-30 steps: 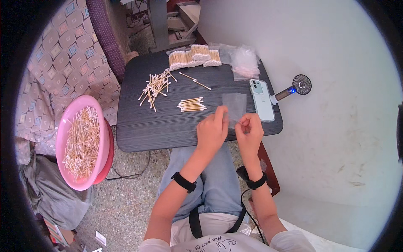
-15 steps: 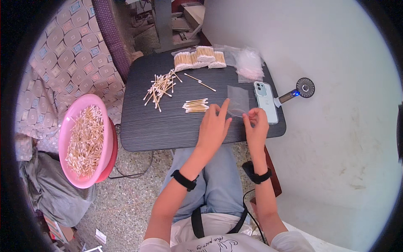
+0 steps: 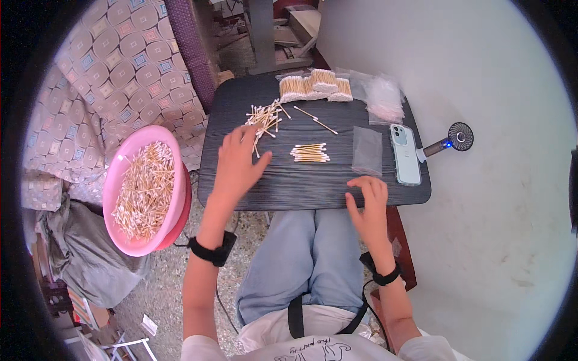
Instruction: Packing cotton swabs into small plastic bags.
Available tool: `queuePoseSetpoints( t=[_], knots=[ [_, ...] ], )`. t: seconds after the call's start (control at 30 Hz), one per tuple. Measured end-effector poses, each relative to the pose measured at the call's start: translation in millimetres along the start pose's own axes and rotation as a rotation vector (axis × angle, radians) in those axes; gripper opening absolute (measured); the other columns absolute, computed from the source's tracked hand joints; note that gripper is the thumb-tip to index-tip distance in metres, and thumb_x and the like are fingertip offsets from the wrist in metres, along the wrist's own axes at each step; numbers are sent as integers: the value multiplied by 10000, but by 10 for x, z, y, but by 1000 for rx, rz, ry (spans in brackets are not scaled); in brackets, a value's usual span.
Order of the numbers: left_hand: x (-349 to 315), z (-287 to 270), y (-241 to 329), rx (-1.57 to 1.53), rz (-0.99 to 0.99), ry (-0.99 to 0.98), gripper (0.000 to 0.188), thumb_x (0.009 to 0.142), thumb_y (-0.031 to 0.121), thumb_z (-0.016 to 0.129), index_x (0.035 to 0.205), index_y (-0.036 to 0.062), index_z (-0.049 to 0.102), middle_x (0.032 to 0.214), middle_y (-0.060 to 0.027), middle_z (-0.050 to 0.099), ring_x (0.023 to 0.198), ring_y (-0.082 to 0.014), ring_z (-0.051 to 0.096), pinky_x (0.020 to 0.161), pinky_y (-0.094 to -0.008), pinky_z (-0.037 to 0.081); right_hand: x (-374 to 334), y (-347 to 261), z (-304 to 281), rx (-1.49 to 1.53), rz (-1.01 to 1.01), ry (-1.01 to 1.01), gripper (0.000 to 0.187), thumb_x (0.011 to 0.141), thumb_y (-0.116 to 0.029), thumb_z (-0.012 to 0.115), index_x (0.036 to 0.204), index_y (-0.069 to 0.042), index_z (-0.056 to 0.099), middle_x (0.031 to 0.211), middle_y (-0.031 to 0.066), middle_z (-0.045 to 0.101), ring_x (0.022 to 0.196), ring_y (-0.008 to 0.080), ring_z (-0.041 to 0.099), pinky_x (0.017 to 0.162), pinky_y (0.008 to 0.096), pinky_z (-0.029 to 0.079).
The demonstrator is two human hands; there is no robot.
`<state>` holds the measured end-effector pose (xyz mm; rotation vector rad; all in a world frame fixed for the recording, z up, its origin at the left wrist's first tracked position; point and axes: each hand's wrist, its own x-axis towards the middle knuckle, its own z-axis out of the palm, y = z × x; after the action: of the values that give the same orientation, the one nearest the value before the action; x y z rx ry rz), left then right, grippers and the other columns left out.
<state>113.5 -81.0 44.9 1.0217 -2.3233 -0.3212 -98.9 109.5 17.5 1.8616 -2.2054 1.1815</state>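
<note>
My left hand (image 3: 239, 161) hovers with fingers apart over the near side of a loose heap of cotton swabs (image 3: 262, 118), hiding part of it. Nothing shows in its grasp. A neat row of swabs (image 3: 310, 153) lies mid-table, between my two hands. My right hand (image 3: 368, 201), fingers loosely curved and apart, is at the table's near edge, holding nothing. Just beyond its fingertips a small clear plastic bag (image 3: 367, 150) lies flat. Two single swabs (image 3: 315, 120) rest end to end beyond the row.
Packed bags of swabs (image 3: 317, 85) and a stack of clear bags (image 3: 384, 99) line the dark table's (image 3: 271, 186) far edge. A phone (image 3: 406, 154) and small fan (image 3: 461, 137) sit at the right, near the wall. A pink basin (image 3: 174, 207) full of swabs stands left.
My left hand has moved left from beside the clear bag to the swab heap. My right hand has let go of the bag's edge and drawn back toward me. The view has shifted.
</note>
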Motion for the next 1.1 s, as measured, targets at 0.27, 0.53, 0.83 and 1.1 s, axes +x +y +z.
queuePoseSetpoints(
  t=[0.27, 0.53, 0.83, 1.1],
  knots=[
    [353, 288, -380, 338, -169, -197, 703, 751, 305, 728, 1363, 152, 416, 1301, -205, 461, 1192, -389, 453, 941, -495, 416, -110, -135, 149, 93, -53, -65, 252, 780, -51, 631, 1025, -79, 579, 1040, 75, 572, 1033, 285, 497, 900, 405, 366],
    [331, 390, -526, 179, -34, -123, 436, 795, 113, 661, 1209, 74, 529, 1008, -169, 537, 987, -372, 541, 819, -442, 464, -179, -91, 48, 132, -27, -150, 229, 799, -49, 613, 1025, -69, 581, 1009, 79, 580, 1021, 281, 506, 902, 393, 368],
    [-32, 198, -417, -11, 74, -158, 402, 816, -32, 553, 1208, 54, 543, 983, -167, 539, 943, -362, 548, 834, -414, 446, -190, -43, -72, 108, -5, -151, 204, 814, -42, 592, 1016, -63, 585, 1003, 78, 580, 1016, 278, 506, 889, 394, 371],
    [-126, 284, -226, -167, 130, -167, 392, 886, 27, 531, 1277, 44, 501, 1146, -161, 568, 1065, -326, 537, 905, -380, 431, -127, -26, -22, 97, -39, -129, 209, 808, -35, 606, 1016, -64, 595, 998, 82, 578, 1017, 276, 508, 897, 385, 373]
  ],
)
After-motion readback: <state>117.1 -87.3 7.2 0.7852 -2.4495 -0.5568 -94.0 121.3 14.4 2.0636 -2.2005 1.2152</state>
